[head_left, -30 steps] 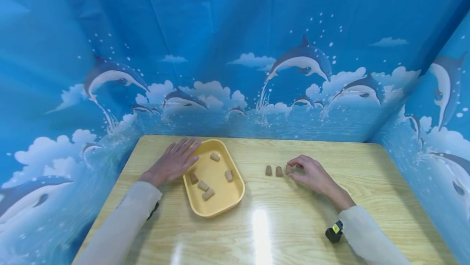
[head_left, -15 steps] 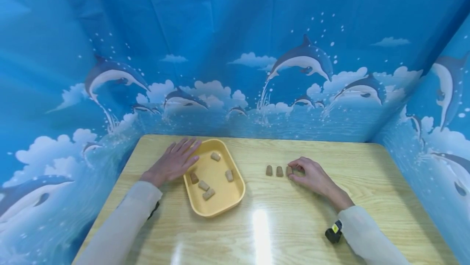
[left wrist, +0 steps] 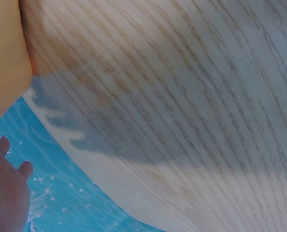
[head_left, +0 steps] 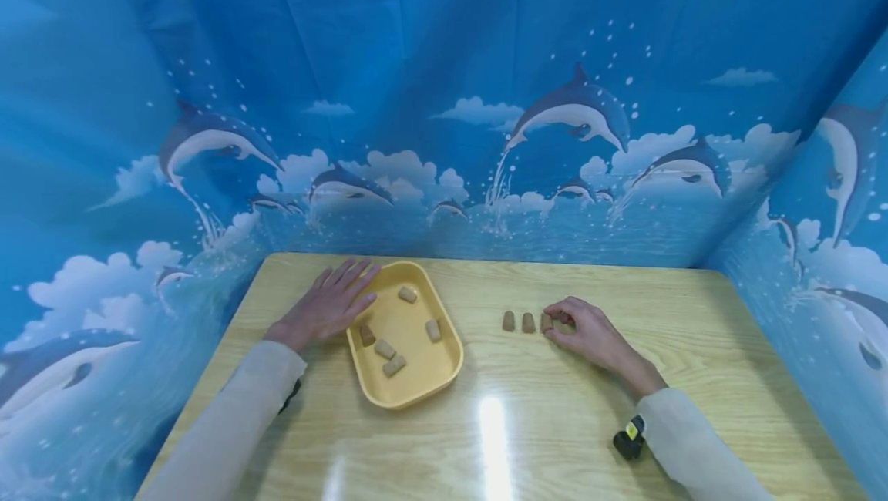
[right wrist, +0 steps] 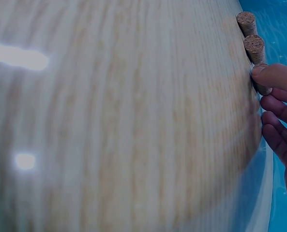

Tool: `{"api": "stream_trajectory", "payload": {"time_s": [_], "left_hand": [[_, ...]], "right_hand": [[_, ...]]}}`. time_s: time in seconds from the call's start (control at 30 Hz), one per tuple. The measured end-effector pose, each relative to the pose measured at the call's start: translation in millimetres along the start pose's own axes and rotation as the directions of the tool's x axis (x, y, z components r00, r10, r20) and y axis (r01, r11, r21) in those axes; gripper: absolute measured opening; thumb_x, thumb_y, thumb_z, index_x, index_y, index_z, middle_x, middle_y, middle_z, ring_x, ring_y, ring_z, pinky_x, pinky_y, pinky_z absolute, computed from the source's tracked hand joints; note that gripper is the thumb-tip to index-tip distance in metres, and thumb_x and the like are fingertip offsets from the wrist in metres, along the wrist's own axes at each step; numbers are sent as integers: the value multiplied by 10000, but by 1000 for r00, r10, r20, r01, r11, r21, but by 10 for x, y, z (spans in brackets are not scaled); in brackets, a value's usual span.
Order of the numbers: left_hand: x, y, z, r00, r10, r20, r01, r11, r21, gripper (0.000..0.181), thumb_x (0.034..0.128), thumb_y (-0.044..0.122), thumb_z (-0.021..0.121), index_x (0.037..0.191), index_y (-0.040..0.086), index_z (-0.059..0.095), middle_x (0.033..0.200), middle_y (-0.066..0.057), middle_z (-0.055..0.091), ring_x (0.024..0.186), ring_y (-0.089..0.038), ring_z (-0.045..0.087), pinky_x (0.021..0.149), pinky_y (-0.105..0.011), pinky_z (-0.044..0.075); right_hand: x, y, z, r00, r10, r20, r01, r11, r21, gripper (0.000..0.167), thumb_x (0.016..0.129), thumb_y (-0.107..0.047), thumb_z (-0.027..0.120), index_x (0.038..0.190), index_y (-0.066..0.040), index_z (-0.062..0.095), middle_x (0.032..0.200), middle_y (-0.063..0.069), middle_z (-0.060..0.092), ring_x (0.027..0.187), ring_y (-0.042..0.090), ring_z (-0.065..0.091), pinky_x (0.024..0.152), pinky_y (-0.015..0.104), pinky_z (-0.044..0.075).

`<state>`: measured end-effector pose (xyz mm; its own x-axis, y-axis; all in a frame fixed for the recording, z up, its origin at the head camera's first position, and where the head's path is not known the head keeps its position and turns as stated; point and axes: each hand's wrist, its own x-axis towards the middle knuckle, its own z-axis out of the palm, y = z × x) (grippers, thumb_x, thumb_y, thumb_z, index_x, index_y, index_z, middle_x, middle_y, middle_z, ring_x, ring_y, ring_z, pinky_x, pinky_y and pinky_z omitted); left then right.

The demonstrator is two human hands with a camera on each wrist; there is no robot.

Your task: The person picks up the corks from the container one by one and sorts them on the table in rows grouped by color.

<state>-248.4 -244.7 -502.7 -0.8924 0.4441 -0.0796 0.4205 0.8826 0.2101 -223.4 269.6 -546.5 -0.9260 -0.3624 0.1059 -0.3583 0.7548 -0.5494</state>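
My right hand pinches a tapered cork stopper between thumb and fingers at the table surface. To its left, two more cork stoppers stand upright in line with it, small gaps between them. The right wrist view shows the thumb on the held cork, partly hidden by the hand, and the speckled top of the neighbouring cork. My left hand lies with spread fingers over the left rim of a yellow tray. Several loose corks lie inside the tray.
The light wood table carries the tray left of centre. A blue dolphin-print curtain closes off the back and sides. Dark wrist devices, one seen at the right sleeve, are worn on both arms.
Hardly anything moves: the right hand stays at the third cork, which sits in line with the other two. The left hand stays on the tray.
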Motion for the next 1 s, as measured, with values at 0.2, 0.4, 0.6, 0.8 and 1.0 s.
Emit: {"api": "stream_trajectory", "payload": {"time_s": [0.2, 0.4, 0.6, 0.8, 1.0], "left_hand": [[-1, 0, -13, 1000, -6, 6, 6, 1000, -5, 687, 1182, 550, 290, 1775, 237, 135, 1847, -107, 141, 1708, -406, 97, 1359, -695, 99], [1, 3, -13, 1000, -8, 6, 8, 1000, 0, 687, 1183, 548, 288, 1775, 232, 138, 1847, -105, 140, 1707, -406, 100, 1359, -696, 102], [-4, 8, -11, 1000, -7, 5, 7, 1000, -6, 682, 1186, 535, 294, 1774, 225, 144, 1848, -107, 137, 1707, -411, 97, 1358, -700, 99], [-4, 4, 1, 1000, -8, 3, 8, 1000, -3, 688, 1183, 550, 288, 1775, 236, 132, 1850, -98, 128, 1709, -402, 92, 1361, -693, 98], [-3, 7, 2, 1000, -14, 2, 14, 1000, -6, 692, 1180, 560, 280, 1775, 240, 132, 1849, -98, 131, 1709, -402, 91, 1363, -690, 93]], "right_hand": [[4, 7, 10, 1000, -4, 2, 4, 1000, 10, 337, 982, -219, 843, 1290, -106, 765, 1121, -19, 729, 1005, 140, 652, 842, 337, 595], [-5, -2, 24, 1000, 5, -2, -5, 1000, 10, 352, 976, -235, 848, 1294, -109, 763, 1152, -2, 738, 1032, 162, 668, 873, 375, 605], [1, -6, 50, 1000, 2, -6, -2, 1000, 15, 368, 976, -242, 845, 1307, -105, 759, 1168, 11, 743, 1034, 176, 672, 877, 381, 606], [13, -8, 62, 1000, 7, 8, -7, 1000, 19, 348, 992, -206, 825, 1320, -113, 755, 1178, 1, 741, 1047, 168, 668, 889, 398, 606], [-1, -32, 14, 1000, 27, 11, -27, 1000, 5, 346, 993, -207, 821, 1318, -107, 753, 1176, 12, 741, 1053, 189, 684, 899, 416, 614]]}}
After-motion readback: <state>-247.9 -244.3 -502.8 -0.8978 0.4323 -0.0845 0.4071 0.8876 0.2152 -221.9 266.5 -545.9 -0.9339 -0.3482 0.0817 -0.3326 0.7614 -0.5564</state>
